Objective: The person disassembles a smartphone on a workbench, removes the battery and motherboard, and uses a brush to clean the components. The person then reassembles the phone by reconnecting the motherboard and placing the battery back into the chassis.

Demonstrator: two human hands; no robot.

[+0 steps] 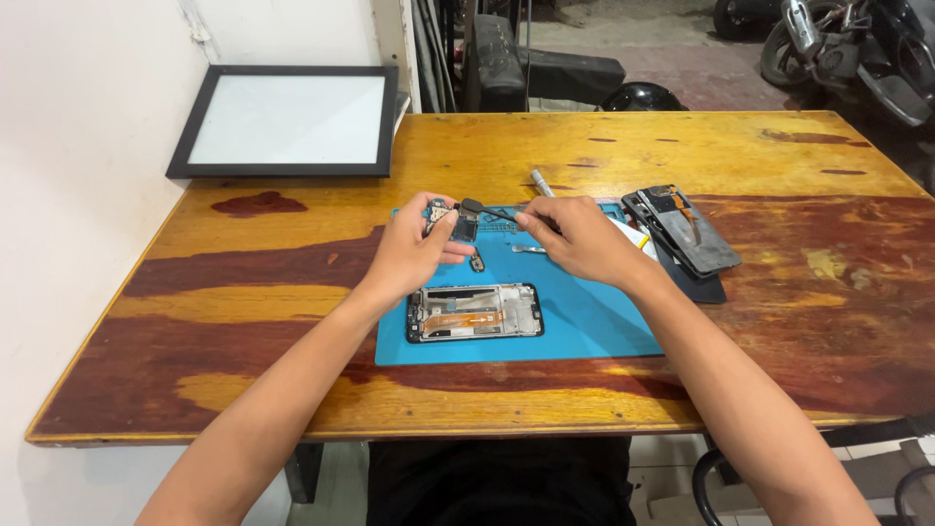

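Note:
My left hand holds a small phone circuit board above the blue work mat. My right hand grips black tweezers whose tip reaches a small black part at the board's top edge. Below the hands an opened phone frame lies flat on the mat, an orange flex cable showing inside. A tiny dark part rests on the mat just under my left fingers.
A stack of dark phone panels lies at the mat's right edge. A silver tool sits behind my right hand. A black-framed white board leans at the back left of the wooden table. Motorbikes stand beyond.

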